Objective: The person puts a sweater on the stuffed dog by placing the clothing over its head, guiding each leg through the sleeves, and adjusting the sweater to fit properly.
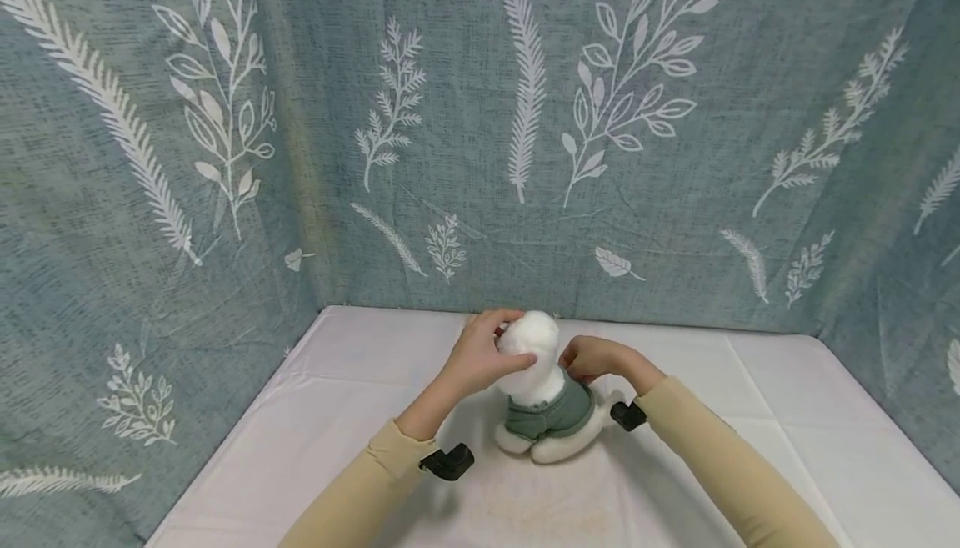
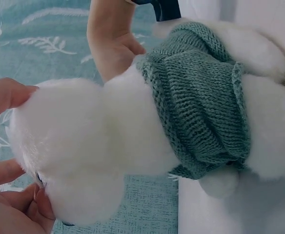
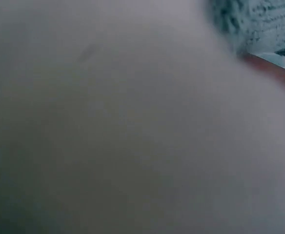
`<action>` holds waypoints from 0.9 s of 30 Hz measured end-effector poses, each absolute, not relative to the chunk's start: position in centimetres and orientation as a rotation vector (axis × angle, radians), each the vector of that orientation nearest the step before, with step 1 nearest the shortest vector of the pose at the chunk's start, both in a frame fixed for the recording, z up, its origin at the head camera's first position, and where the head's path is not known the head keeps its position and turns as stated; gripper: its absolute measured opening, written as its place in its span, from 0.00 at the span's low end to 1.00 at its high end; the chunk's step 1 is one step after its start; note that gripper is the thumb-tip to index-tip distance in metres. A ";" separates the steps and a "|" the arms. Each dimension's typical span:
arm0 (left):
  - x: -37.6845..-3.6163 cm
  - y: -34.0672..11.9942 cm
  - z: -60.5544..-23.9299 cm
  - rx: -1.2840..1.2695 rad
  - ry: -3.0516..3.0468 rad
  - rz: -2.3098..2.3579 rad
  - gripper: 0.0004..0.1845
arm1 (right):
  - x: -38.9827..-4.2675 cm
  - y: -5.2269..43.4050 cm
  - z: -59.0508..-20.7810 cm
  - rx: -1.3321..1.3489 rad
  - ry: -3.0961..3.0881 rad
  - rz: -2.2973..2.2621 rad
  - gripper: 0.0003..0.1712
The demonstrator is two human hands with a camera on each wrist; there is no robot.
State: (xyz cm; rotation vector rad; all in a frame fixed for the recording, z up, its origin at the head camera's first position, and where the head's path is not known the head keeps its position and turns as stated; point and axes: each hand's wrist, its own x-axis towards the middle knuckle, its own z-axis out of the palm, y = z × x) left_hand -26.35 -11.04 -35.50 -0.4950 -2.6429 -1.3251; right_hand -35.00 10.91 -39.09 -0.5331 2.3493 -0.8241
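A white plush toy (image 1: 536, 381) in a green knitted sweater (image 1: 551, 414) sits on the table. The sweater lies bunched around its lower body, as the left wrist view shows. My left hand (image 1: 483, 352) grips the toy's head (image 2: 69, 131) between thumb and fingers. At the toy's right side, my right hand (image 1: 596, 356) has its fingers curled at the sweater's upper edge; its fingertips are hidden behind the toy. Part of one finger shows against the knit in the right wrist view, where a blurred pale surface fills most of the picture.
A white cloth covers the table (image 1: 360, 364). Blue-green curtains (image 1: 465, 114) with white leaf prints hang behind it and on both sides. Black straps sit on both wrists, over beige sleeves (image 1: 712, 448).
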 end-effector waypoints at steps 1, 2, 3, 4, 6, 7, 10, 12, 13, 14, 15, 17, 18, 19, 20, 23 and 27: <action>-26.3 -11.0 -35.5 -0.495 -2.642 -1.323 0.32 | -35.0 10.9 -39.1 -0.545 2.343 -0.820 0.13; -26.3 -11.0 -35.5 -0.493 -2.641 -1.325 0.31 | -35.0 10.9 -39.0 -0.554 2.338 -0.815 0.13; -26.3 -11.0 -35.5 -0.490 -2.639 -1.326 0.31 | -35.0 10.9 -39.0 -0.564 2.331 -0.811 0.13; -26.3 -11.0 -35.5 -0.487 -2.637 -1.326 0.31 | -35.0 10.9 -38.9 -0.568 2.320 -0.808 0.13; -26.3 -11.0 -35.5 -0.487 -2.634 -1.327 0.31 | -35.0 11.0 -38.5 -0.553 2.295 -0.801 0.12; -26.3 -10.9 -35.5 -0.488 -2.633 -1.325 0.31 | -35.0 11.1 -38.4 -0.540 2.282 -0.794 0.12; -26.3 -10.9 -35.6 -0.494 -2.634 -1.325 0.31 | -35.0 11.2 -37.8 -0.514 2.260 -0.761 0.12; -26.3 -10.9 -35.6 -0.497 -2.635 -1.329 0.31 | -35.0 11.2 -37.6 -0.496 2.255 -0.736 0.10; -26.3 -10.9 -35.6 -0.497 -2.635 -1.330 0.31 | -35.1 11.1 -37.5 -0.485 2.255 -0.724 0.10; -26.3 -11.0 -35.7 -0.499 -2.635 -1.331 0.31 | -35.1 11.0 -37.5 -0.480 2.256 -0.711 0.09; -26.3 -11.0 -35.7 -0.501 -2.634 -1.331 0.31 | -35.1 10.9 -37.5 -0.474 2.254 -0.698 0.09; -26.4 -10.9 -35.8 -0.510 -2.633 -1.334 0.31 | -35.2 10.7 -37.4 -0.465 2.246 -0.680 0.09; -26.4 -10.9 -35.8 -0.512 -2.632 -1.336 0.31 | -35.3 10.6 -37.4 -0.468 2.238 -0.670 0.10; -26.4 -10.9 -35.8 -0.517 -2.630 -1.336 0.31 | -35.4 10.6 -37.4 -0.471 2.230 -0.663 0.11; -26.4 -10.9 -35.8 -0.521 -2.629 -1.336 0.31 | -35.5 10.5 -37.4 -0.466 2.221 -0.662 0.11; -26.3 -10.9 -35.7 -0.530 -2.622 -1.337 0.30 | -35.7 10.4 -37.4 -0.485 2.188 -0.656 0.14; -26.2 -10.9 -35.7 -0.537 -2.619 -1.334 0.30 | -35.9 10.3 -37.3 -0.503 2.154 -0.665 0.17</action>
